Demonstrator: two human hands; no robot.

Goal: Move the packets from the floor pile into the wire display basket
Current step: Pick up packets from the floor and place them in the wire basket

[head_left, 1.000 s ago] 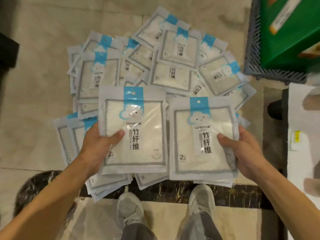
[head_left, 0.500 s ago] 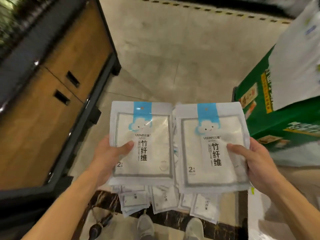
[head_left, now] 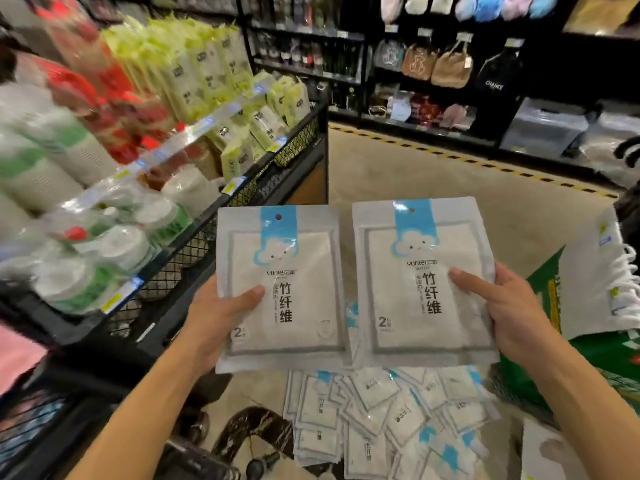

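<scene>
My left hand grips a white packet with a blue cloud label, thumb across its front. My right hand grips a second matching packet the same way. Both packets are held upright at chest height, side by side and a little apart. Below them the floor pile of packets lies spread on the tiles. The black wire display basket runs along the left, its mesh wall just left of my left hand.
The basket holds wrapped white rolls and green packs. A green carton stands at the right beside the pile. Dark shelving lines the far side of the tiled aisle.
My view has risen from the floor pile to the shop aisle and basket. Both hands have lifted their packets up off the pile and kept hold of them.
</scene>
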